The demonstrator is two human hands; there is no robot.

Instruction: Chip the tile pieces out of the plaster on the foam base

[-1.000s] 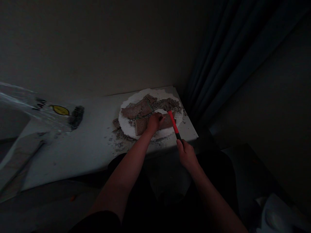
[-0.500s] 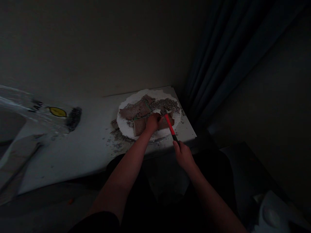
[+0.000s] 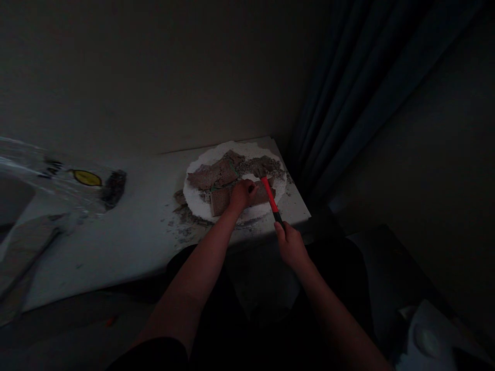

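Hammer point(image 3: 269, 195): gripped by right hand point(image 3: 293, 246), head over white disc point(image 3: 195, 202) | Brown slab point(image 3: 220, 202): on disc, under left hand point(image 3: 240, 195); fingers curled, grip unclear | Step: breaking, seemingly; careful aim called for

Two bare arms stretched forward, hands apart.
The left arm point(image 3: 203, 278) slants inward from the lower left, its left hand point(image 3: 240, 194) farther out, fingers bent towards the right (too dim to make out each fingertip). The right arm point(image 3: 334, 304) angles inward too, the right hand point(image 3: 291, 243) wrapped in a firm grip, nearer the body.
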